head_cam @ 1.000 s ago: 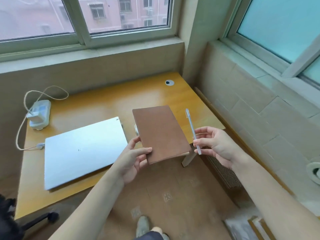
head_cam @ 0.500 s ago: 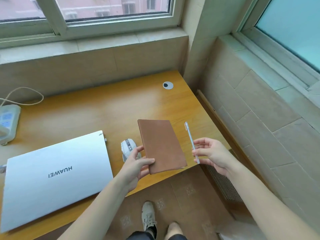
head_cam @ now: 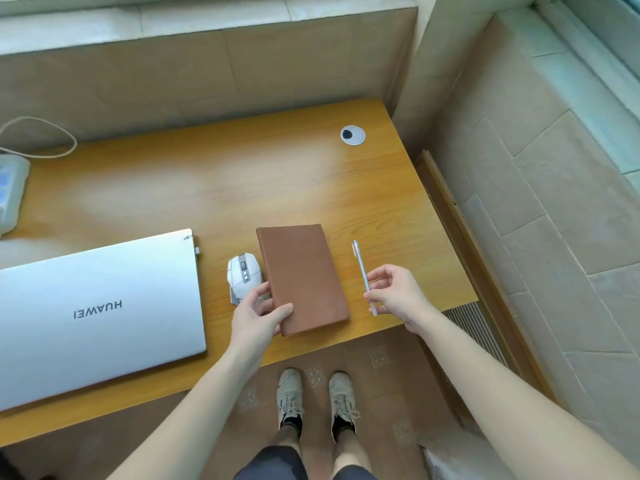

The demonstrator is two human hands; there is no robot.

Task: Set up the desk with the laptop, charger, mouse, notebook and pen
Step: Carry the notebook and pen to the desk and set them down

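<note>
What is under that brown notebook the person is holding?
Under the brown notebook lies the wooden desk, with the left hand gripping its near corner. The white mouse sits beside its left edge. Whether it already rests flat, or covers anything small, cannot be seen.

One laptop (head_cam: pixel 97 313), one mouse (head_cam: pixel 242 277), one notebook (head_cam: pixel 303 277), one pen (head_cam: pixel 363 277), one charger (head_cam: pixel 10 192), one grommet (head_cam: pixel 352 135), two hands (head_cam: pixel 254 315) (head_cam: pixel 394 292), two shoes (head_cam: pixel 291 393) (head_cam: pixel 343 396), one desk (head_cam: pixel 242 188).

Orange-brown wooden desk (head_cam: pixel 242 174) with round grey cable grommet (head_cam: pixel 352 135) sits against beige tiled wall (head_cam: pixel 173 74). Pale stone windowsill (head_cam: pixel 207 15) above. Brown patterned tile floor (head_cam: pixel 381 362) below
</note>
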